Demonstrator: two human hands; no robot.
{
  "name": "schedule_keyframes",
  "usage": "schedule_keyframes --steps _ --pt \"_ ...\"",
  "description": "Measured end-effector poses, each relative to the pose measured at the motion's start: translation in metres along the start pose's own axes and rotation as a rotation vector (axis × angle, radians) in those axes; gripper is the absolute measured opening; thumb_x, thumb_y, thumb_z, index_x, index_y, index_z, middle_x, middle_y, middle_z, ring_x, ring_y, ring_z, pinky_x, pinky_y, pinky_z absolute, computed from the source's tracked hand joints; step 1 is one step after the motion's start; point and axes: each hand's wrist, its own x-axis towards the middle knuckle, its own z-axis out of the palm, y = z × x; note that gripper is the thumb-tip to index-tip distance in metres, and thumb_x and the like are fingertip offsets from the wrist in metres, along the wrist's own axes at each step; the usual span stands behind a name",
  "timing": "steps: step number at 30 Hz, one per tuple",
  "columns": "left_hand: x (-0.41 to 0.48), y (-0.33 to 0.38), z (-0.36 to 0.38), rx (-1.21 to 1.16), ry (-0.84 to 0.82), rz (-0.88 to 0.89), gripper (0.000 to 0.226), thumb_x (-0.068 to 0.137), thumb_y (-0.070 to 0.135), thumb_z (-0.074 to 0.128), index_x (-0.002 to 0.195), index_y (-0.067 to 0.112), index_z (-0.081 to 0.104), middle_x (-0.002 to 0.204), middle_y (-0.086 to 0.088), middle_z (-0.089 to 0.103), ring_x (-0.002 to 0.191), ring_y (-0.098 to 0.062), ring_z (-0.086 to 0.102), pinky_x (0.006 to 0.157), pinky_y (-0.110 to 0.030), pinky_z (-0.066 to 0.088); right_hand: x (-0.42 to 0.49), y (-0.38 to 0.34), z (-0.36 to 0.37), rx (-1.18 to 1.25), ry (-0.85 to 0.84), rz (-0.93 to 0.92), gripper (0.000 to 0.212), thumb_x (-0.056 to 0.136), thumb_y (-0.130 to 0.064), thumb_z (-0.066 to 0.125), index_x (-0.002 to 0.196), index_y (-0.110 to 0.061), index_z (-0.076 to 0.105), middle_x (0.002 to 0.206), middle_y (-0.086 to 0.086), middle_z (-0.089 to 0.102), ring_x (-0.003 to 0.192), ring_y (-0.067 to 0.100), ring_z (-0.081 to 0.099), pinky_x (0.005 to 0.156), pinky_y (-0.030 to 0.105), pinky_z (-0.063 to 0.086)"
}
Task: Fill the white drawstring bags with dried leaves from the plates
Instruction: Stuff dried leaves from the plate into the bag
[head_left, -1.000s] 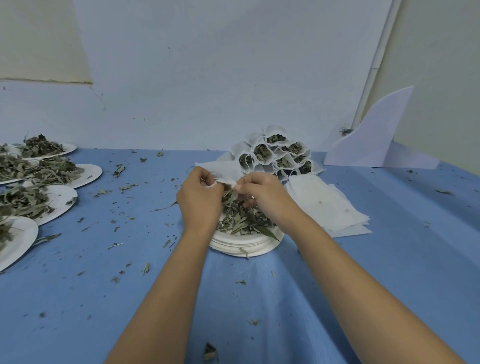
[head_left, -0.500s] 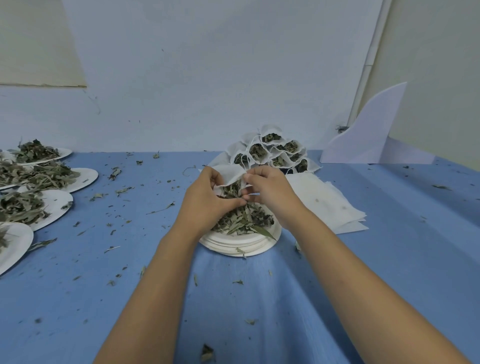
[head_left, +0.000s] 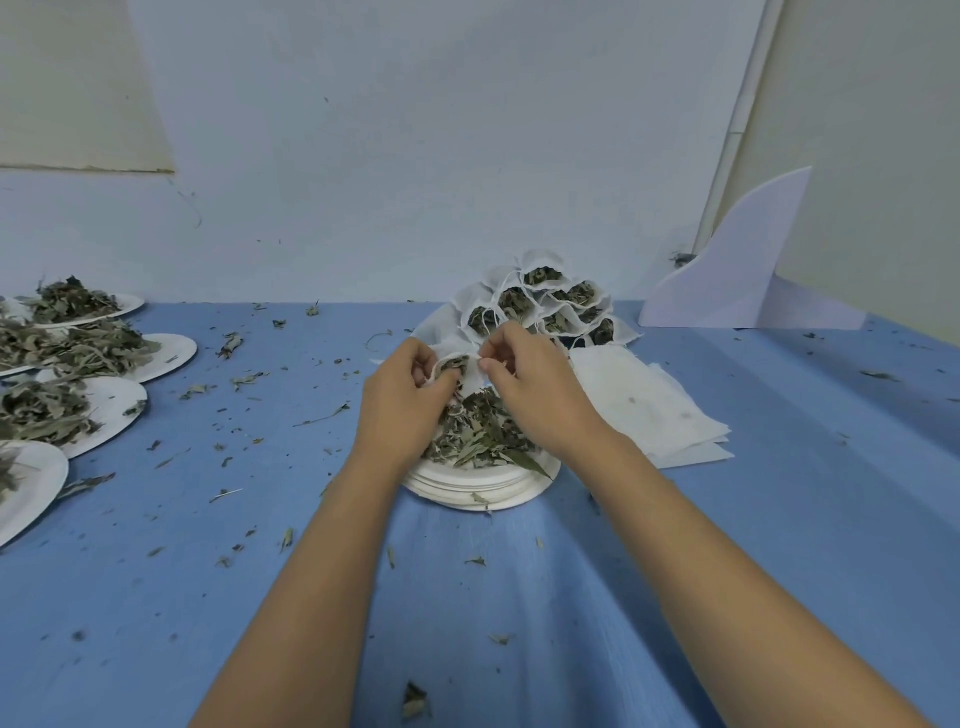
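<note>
While the stack of plates (head_left: 483, 493) with its heap of dried leaves (head_left: 483, 434) lies just beneath the fingertips, the small white bag (head_left: 456, 364) is pinched at its rim by the curled fingers of the left hand (head_left: 400, 400) and the right hand (head_left: 535, 395), its mouth spread and leaves showing inside. The mouth is best held stretched right above the heap, so that spills are caught by the plate, and the thin fabric is not to be tugged hard. Just beyond the fingers the filled bags (head_left: 540, 306) are piled, where this one is probably to be set once full.
</note>
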Motion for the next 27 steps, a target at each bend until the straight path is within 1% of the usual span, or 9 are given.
schedule_keyframes --steps 4,7,10,13,17,19,21,25,27 --pt "0.002 0.0 -0.005 0.067 0.135 -0.036 0.023 0.079 0.004 0.06 0.068 0.015 0.043 0.061 0.006 0.04 0.056 -0.008 0.034 0.05 -0.012 0.033 -0.005 -0.01 0.003 0.252 -0.13 0.087 0.003 0.094 -0.013 0.055 0.095 -0.016 0.056 0.083 -0.008 0.056 0.072 0.004 0.05 0.065 0.008 0.039" --pt "0.002 -0.001 -0.007 0.105 0.22 -0.058 0.026 0.075 -0.007 0.051 0.064 0.013 0.039 0.059 0.004 0.039 0.054 -0.01 0.03 0.049 -0.014 0.032 -0.006 -0.019 0.008 0.387 -0.214 0.1 0.012 0.091 -0.008 0.058 0.087 -0.019 0.057 0.08 -0.006 0.057 0.073 0.006 0.052 0.07 0.016 0.044" --pt "0.004 -0.002 -0.008 0.054 0.233 -0.11 0.028 0.078 -0.003 0.057 0.062 0.014 0.041 0.058 0.004 0.042 0.053 -0.009 0.032 0.046 -0.013 0.032 -0.004 -0.022 0.01 0.303 -0.113 0.063 0.013 0.091 -0.01 0.057 0.086 -0.022 0.056 0.081 -0.007 0.058 0.068 0.002 0.052 0.064 0.008 0.042" --pt "0.005 0.002 -0.007 -0.05 0.113 -0.173 0.029 0.076 0.02 0.074 0.069 0.02 0.045 0.066 0.004 0.048 0.058 -0.01 0.042 0.051 -0.012 0.035 -0.002 -0.016 0.011 0.212 0.005 0.128 0.005 0.095 -0.012 0.053 0.095 -0.017 0.054 0.086 -0.005 0.058 0.078 0.015 0.063 0.07 0.024 0.049" --pt "0.004 0.006 -0.005 -0.247 -0.036 -0.262 0.019 0.08 0.017 0.069 0.081 0.02 0.051 0.072 0.002 0.051 0.066 -0.015 0.054 0.076 -0.04 0.054 0.0 -0.006 0.008 0.125 0.123 0.189 0.016 0.094 -0.006 0.047 0.107 -0.013 0.056 0.09 -0.005 0.056 0.081 0.015 0.061 0.066 0.018 0.041" --pt "0.004 0.008 -0.004 -0.22 0.011 -0.229 0.017 0.081 0.013 0.064 0.077 0.02 0.049 0.07 0.002 0.051 0.064 -0.015 0.054 0.069 -0.032 0.054 0.0 -0.004 0.006 0.126 0.129 0.195 0.018 0.091 -0.004 0.051 0.105 -0.013 0.058 0.09 -0.005 0.055 0.077 0.008 0.056 0.061 0.009 0.04" --pt "0.003 0.01 -0.003 -0.1 0.116 -0.155 0.024 0.08 0.01 0.062 0.069 0.02 0.045 0.064 0.004 0.046 0.056 -0.012 0.044 0.048 -0.012 0.037 0.0 -0.004 0.007 0.166 0.114 0.198 0.017 0.085 -0.003 0.058 0.098 -0.014 0.06 0.085 -0.006 0.057 0.069 0.002 0.052 0.059 0.004 0.04" --pt "0.001 0.008 -0.003 0.001 0.303 -0.092 0.034 0.076 -0.006 0.051 0.06 0.017 0.033 0.057 0.004 0.035 0.052 -0.01 0.027 0.045 -0.015 0.031 -0.001 -0.006 0.01 0.241 0.1 0.191 0.012 0.08 -0.006 0.065 0.088 -0.015 0.067 0.072 -0.012 0.059 0.059 -0.004 0.052 0.057 0.003 0.041" --pt "0.001 0.007 -0.005 0.003 0.345 -0.094 0.035 0.077 -0.003 0.056 0.06 0.017 0.032 0.057 0.004 0.034 0.051 -0.011 0.025 0.046 -0.014 0.032 -0.001 -0.006 0.007 0.301 0.088 0.196 0.011 0.081 -0.012 0.068 0.091 -0.016 0.068 0.075 -0.011 0.061 0.061 -0.007 0.052 0.057 0.005 0.042"
